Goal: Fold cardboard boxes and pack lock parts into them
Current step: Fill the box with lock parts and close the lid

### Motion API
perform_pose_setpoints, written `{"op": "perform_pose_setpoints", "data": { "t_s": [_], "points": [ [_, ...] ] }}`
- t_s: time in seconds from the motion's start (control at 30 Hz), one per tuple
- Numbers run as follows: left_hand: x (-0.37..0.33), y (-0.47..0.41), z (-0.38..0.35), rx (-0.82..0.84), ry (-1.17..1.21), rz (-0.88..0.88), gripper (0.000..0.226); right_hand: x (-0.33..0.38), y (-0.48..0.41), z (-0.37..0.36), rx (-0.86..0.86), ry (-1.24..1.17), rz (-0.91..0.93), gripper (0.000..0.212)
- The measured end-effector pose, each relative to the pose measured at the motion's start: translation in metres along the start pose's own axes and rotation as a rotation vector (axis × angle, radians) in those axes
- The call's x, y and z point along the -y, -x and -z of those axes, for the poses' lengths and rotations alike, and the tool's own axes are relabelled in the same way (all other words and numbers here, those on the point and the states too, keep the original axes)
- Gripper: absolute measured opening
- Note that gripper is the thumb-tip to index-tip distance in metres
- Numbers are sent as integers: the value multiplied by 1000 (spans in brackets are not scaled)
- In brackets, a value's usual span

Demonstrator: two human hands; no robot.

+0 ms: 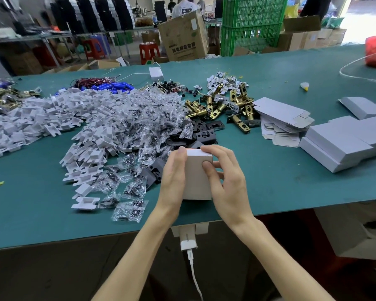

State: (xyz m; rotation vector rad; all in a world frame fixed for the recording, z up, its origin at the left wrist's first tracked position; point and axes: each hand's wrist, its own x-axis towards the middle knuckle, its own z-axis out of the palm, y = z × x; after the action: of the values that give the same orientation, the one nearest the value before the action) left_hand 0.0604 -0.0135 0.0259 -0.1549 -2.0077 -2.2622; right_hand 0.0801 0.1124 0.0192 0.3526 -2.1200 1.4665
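Near the front edge of the green surface (291, 187), your left hand (173, 177) and right hand (227, 183) clasp the upright cardboard box (196, 181), so press its top flap fully home while keeping the walls square.

I held the box (197, 177) upright between my hands, my left hand (174, 174) on its left side and my right hand (224, 177) on its right, above the near part of the table (291, 181). Left of the box lay a heap of small bags (139, 118), and further left a heap of plastic trays (52, 118). Just behind the box lay metal plates (204, 132), with latches (226, 105) behind those. Right of the latches sat a stack of flat box blanks (284, 122), then folded boxes (339, 144). Batteries (111, 86) lay behind the bags. A charger (188, 240) hung under the table edge, below my wrists
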Motion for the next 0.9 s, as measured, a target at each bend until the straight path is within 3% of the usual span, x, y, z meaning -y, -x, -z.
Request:
{"op": "perform_pose_setpoints", "data": {
  "t_s": [0.1,0.23,0.33,0.43,0.5,0.63,0.73,0.9],
  "points": [
    [11,3,2,39,19,74,45,-5,-18,9,-48,-34,-135,23],
    [27,2,3,105,-137,-2,23,-19,-37,33,-62,90,-277,23],
    [32,0,2,201,-322,-61,35,-23,-41,42,-16,224,-335,33],
    [38,-3,2,350,-537,-137,48,-11,-35,34,87,393,-242,47],
    [43,-1,0,399,-637,-186,45,4,-27,20,139,309,-165,50],
    [43,9,-1,324,-465,-26,37,21,-3,-15,306,31,-215,57],
    [37,9,1,243,-461,-122,16,14,-2,-22,261,-47,-321,59],
    [32,2,4,72,-490,-54,21,-1,-10,-20,295,52,-392,59]
  ]
}}
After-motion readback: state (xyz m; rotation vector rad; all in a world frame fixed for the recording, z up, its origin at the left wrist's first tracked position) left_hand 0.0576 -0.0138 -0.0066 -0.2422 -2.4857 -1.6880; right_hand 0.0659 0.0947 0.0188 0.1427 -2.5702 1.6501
